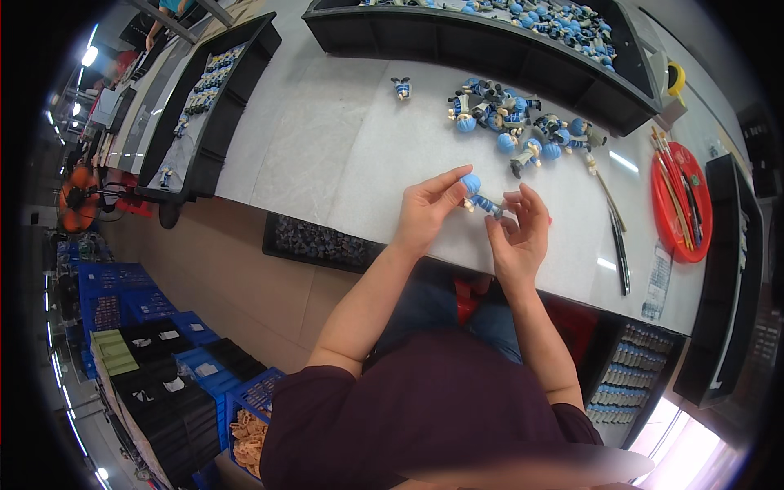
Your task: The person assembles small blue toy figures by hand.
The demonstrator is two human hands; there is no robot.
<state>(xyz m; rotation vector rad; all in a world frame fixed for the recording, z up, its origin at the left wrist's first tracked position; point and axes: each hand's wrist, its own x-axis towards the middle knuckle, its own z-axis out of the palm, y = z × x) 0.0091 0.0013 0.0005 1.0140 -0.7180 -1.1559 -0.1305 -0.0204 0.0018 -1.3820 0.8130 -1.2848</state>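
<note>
Between my hands, over the near edge of the white table, is a small toy figurine (pixel 487 203) with a round blue head and a blue striped body. My left hand (pixel 426 211) pinches it at the head, thumb and fingers closed. At its grey lower end, my right hand (pixel 521 238) has thumb and fingertips closed about the legs, with the other fingers curled and slightly apart. Beyond my hands lies a loose pile of similar figurines (pixel 498 110), and one single figurine (pixel 401 88) lies to the left of it.
A long black bin (pixel 482 45) full of figurines stands at the back. Another black tray (pixel 214 135) is at the left. On the right are thin brushes (pixel 618 245), a red plate (pixel 704 233) with more brushes, and yellow tape (pixel 675 79). Blue crates (pixel 122 286) stand lower left.
</note>
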